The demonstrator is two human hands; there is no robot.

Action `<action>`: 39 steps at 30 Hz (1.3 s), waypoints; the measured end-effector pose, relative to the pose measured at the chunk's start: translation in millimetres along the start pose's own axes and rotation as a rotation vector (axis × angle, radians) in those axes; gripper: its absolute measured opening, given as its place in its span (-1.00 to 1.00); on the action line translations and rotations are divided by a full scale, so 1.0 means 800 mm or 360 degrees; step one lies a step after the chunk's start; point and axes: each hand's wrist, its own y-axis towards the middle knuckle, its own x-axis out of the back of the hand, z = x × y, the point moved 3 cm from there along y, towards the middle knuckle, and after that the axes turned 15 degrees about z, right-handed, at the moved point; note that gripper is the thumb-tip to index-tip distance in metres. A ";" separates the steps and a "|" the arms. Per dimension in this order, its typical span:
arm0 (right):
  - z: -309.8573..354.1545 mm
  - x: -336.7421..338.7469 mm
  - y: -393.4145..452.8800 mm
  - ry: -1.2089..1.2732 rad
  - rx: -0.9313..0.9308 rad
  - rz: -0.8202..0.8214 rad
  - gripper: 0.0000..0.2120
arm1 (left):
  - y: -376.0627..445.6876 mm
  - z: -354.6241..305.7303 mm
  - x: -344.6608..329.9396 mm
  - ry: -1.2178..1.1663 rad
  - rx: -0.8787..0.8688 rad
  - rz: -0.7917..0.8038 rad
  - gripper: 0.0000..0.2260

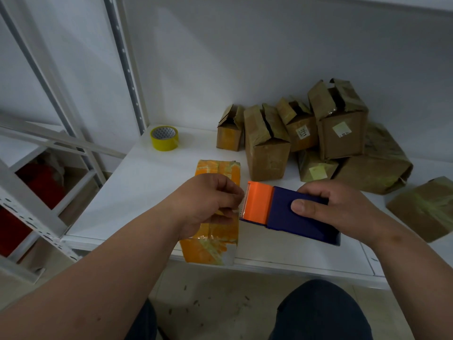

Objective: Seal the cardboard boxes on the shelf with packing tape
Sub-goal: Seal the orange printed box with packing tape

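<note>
My right hand (340,209) grips a dark blue tape dispenser (289,214) with an orange cutter head, held just above the white shelf (137,192). My left hand (208,202) has its fingers curled at the cutter edge, pinching the tape end there. Beneath my left hand a cardboard box wrapped in orange-yellow tape (213,244) lies flat at the shelf's front edge. A pile of brown cardboard boxes (267,143) with loose top flaps stands at the back right.
A yellow tape roll (164,138) sits at the shelf's back left, beside the perforated upright post (125,65). A flat brown package (426,207) lies at the far right. A lower rack with red items (36,182) is to the left. My knees show below.
</note>
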 end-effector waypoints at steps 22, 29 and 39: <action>-0.010 0.009 0.040 0.0037 0.0146 -0.0026 -0.52 | 0.004 -0.027 0.018 0.0521 -0.0154 -0.0454 -0.87; -0.009 0.026 0.047 0.0058 0.0143 0.0064 -0.55 | 0.005 -0.036 0.036 0.0474 -0.0209 -0.0508 -0.86; -0.037 0.063 0.046 0.0112 0.0013 0.0014 -0.64 | 0.006 -0.040 0.101 0.0212 -0.0248 -0.0541 -0.84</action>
